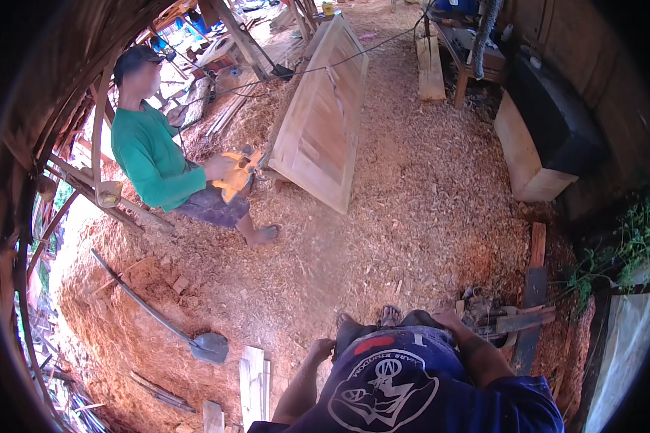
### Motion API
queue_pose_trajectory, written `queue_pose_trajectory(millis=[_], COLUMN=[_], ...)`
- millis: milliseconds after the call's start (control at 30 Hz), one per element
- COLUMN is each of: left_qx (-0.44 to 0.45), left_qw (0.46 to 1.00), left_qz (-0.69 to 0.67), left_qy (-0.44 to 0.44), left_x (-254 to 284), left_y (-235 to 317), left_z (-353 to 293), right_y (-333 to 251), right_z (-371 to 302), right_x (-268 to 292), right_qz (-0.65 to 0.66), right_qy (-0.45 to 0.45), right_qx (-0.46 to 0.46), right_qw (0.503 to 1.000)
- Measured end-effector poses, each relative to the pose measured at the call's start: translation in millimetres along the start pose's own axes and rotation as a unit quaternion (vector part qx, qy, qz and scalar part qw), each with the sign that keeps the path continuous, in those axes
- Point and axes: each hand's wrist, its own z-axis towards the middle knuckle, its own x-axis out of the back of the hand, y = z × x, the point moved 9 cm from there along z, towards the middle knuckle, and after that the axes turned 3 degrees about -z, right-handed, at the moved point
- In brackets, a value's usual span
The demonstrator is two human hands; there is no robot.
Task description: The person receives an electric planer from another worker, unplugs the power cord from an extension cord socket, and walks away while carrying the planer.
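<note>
Blue shirt (426, 393) up close, wooden door (323, 119) beyond

Past the shirt's hem, the left hand (323, 350) is beside the left knee (349, 334) and the right hand (449, 318) beside the right knee (419, 318), near a dark heap (479, 310). Both hands are small and dim, so I cannot tell whether the fingers are wide or curled. The wooden door slants away ahead over ground (404, 187) covered in shavings. Just beside its near left corner, a co-worker (148, 155) in green holds an orange power tool (240, 175). A shovel (211, 348) lies at left.
</note>
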Motion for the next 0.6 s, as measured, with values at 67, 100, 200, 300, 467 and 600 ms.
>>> queue_pose_trajectory(millis=[67,100,200,300,467,600], left_qx=[0.018,0.034,0.055,0.213,0.059,0.084], left_qw=[0.999,0.998,0.993,0.953,0.995,0.991], left_qz=[-0.029,-0.058,-0.1,-0.212,-0.084,-0.102], left_qy=[0.002,0.003,-0.012,-0.021,-0.005,-0.007], left_x=[-5.8,-8.3,-12.5,-20.0,-11.1,-11.6], left_y=[-13.8,-17.9,-14.8,-28.8,-11.2,-12.9], left_z=[0.7,2.6,11.1,10.2,7.9,3.2], right_y=[1.3,6.8,38.8,44.4,23.8,7.9], right_z=[-2.8,-1.8,10.9,16.9,11.7,1.2], right_x=[1.0,-2.1,-23.0,-30.9,-19.0,-3.0], right_qz=[0.033,0.033,0.018,-0.028,-0.03,-0.04], right_qy=[-0.001,-0.001,0.005,0.006,-0.014,0.031], right_qx=[-0.026,-0.029,-0.02,0.014,0.012,-0.008], right_qw=[0.999,0.999,1.0,1.0,0.999,0.999])
